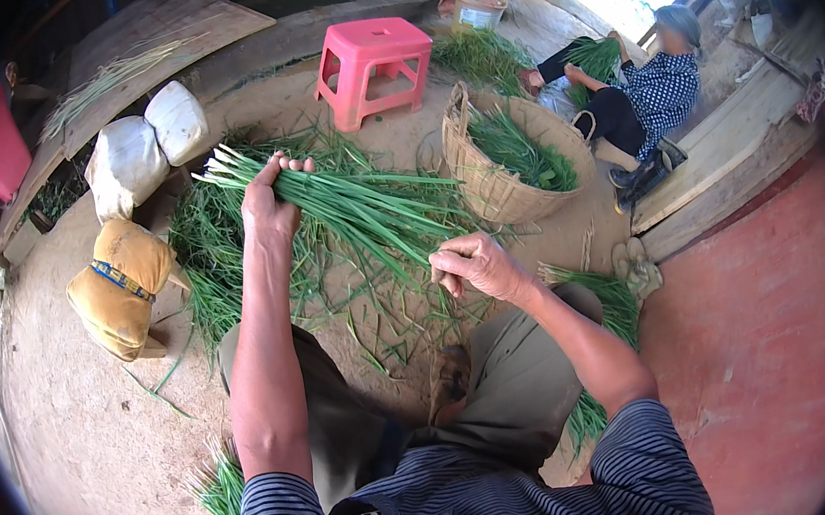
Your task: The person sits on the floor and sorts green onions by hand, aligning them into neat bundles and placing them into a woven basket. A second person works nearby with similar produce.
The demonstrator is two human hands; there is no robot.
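My left hand [272, 197] is closed around a bunch of green chives [354, 203] near its pale stem ends, which point to the upper left. Long leaves fan out from it to the lower right. At the leaf tips, my right hand [480, 267] has its thumb and fingers pinched together; the fingers partly hide what lies between them. Below the bunch, a loose heap of chives [213, 263] spreads over the floor. Sorted bundles lie beside me: one chive bundle [613, 304] by my right knee, another chive bundle [221, 485] at my left.
A woven bamboo basket [520, 205] holds more greens. Beyond it sits another person [656, 96] with a bunch in hand. A pink plastic stool [376, 58] stands ahead. Padded low seats [121, 280] are at left, near a wooden board [157, 50]. Sandals [638, 268] lie at right.
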